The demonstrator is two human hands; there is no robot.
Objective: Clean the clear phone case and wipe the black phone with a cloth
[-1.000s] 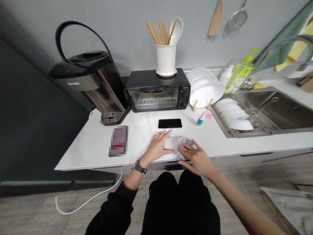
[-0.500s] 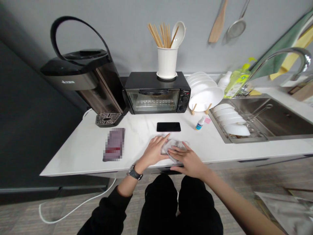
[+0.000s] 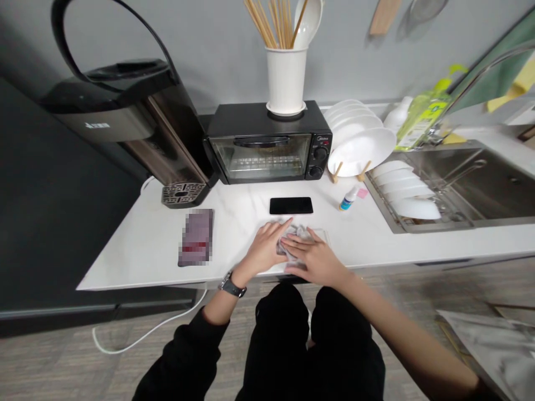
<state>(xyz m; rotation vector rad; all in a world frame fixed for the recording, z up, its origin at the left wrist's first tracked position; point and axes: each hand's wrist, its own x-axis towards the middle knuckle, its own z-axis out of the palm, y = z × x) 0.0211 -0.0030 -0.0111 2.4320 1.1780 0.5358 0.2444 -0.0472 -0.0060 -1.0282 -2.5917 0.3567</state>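
A crumpled grey cloth [image 3: 300, 233] lies on the white counter [image 3: 234, 223] near its front edge. My left hand [image 3: 263, 249] rests on the cloth's left side with fingers stretched out, a watch on its wrist. My right hand [image 3: 312, 258] lies flat on top of the cloth, fingers spread and pointing left. The hands hide most of the cloth. A black phone [image 3: 291, 205] lies face up just beyond the hands.
A black toaster oven [image 3: 267, 146] with a white utensil holder [image 3: 286, 78] on top stands at the back. A water dispenser [image 3: 137, 117] is left; a plate rack [image 3: 355, 146], a small bottle [image 3: 346, 200] and a sink [image 3: 472, 184] are right. A blurred dark item [image 3: 196, 238] lies left.
My right hand has slid leftward over the cloth, bunching it toward my left hand. The view has shifted closer to the counter.
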